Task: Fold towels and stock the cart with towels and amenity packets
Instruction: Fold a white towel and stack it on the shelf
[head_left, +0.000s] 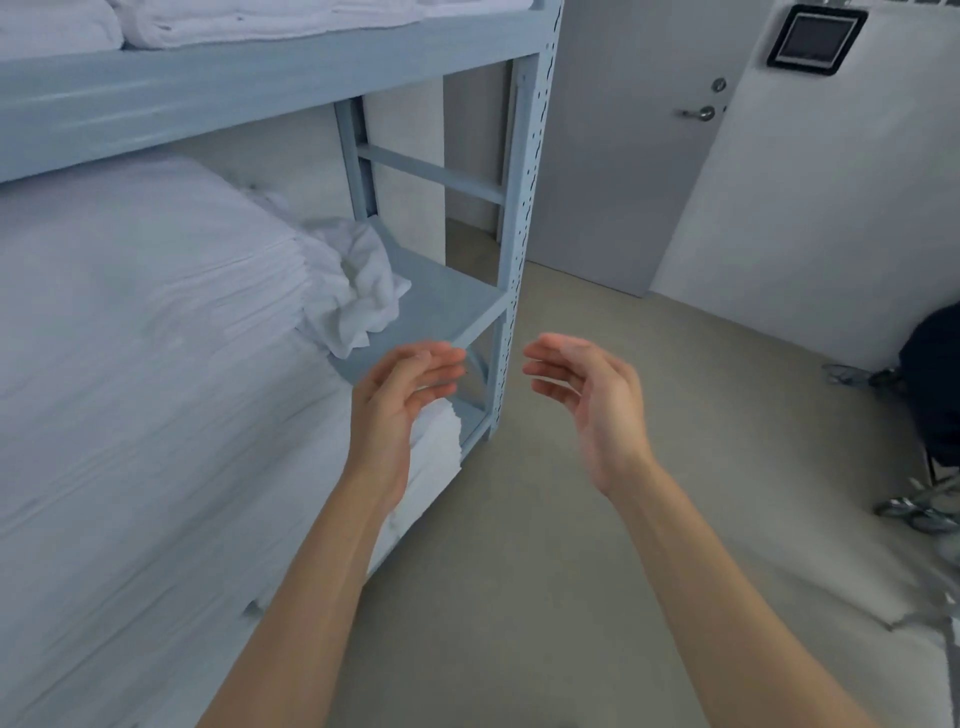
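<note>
Hands are hovering empty in front of the metal rack (524, 171): the left hand (402, 402) and the right hand (589, 402) are both held out with palms turned toward each other, fingers relaxed and slightly bent, gripping nothing. By my reading the person is reaching in to fetch linen for folding, so the stocking itself is not yet underway; no cart or amenity packets are showing clearly.

Just beyond the left hand's fingertips, on the middle shelf (441, 306), a crumpled white towel (358, 291) is lying loose, leaning against the big stack of folded linen (145, 322) that is filling the space to the left of both hands. Directly below the left palm a smaller folded pile (439, 447) is sitting on the lower shelf. More folded towels are resting well above the hands on the top shelf.

The crumpled towel is looking soft, rumpled and unfolded, a likely next pick. Taking it is probably calling for both hands to move forward and left, close on its edges and lift it clear without dragging the neighbouring stack.
</note>
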